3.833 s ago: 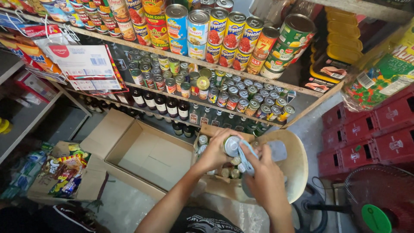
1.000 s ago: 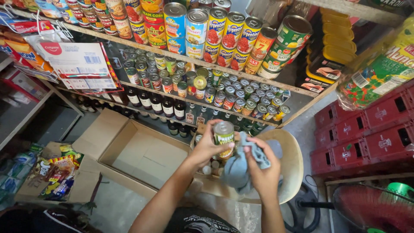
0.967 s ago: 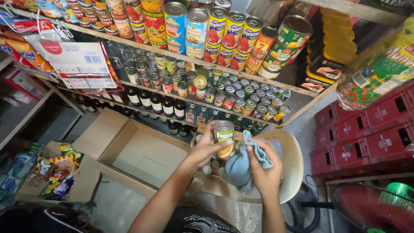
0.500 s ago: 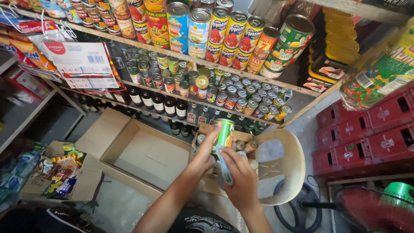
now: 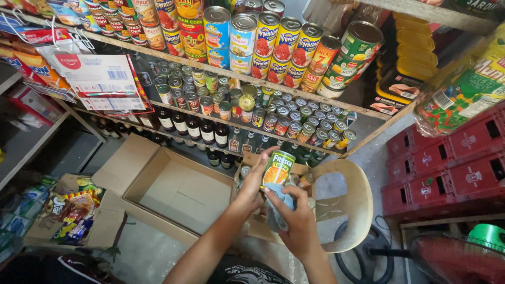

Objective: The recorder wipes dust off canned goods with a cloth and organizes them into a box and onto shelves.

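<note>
So the left hand was wrapped around a small green and orange can, fingers closed on its side, holding it upright but tipped a bit, up in the air over a beige plastic chair. The right hand was right under it, clamped on a bluish-grey cloth bunched against the bottom of the can, so cloth and can were touching. Neither hand was loose.

Behind the can, on the chair seat, there was a low box with a few more cans poking out, mostly hidden by the hands, so I couldn't tell how many.

Just left of the chair an open cardboard box sat on the floor, flaps spread. Further left was another box stuffed with snack packets.

Straight ahead ran the shelves: big tins stacked on the top shelf, a crowd of small cans on the one below, and dark bottles lined up along the lowest one. Red crates were piled off to the right, with a red-guarded fan in the bottom right corner, well apart from the hands.
</note>
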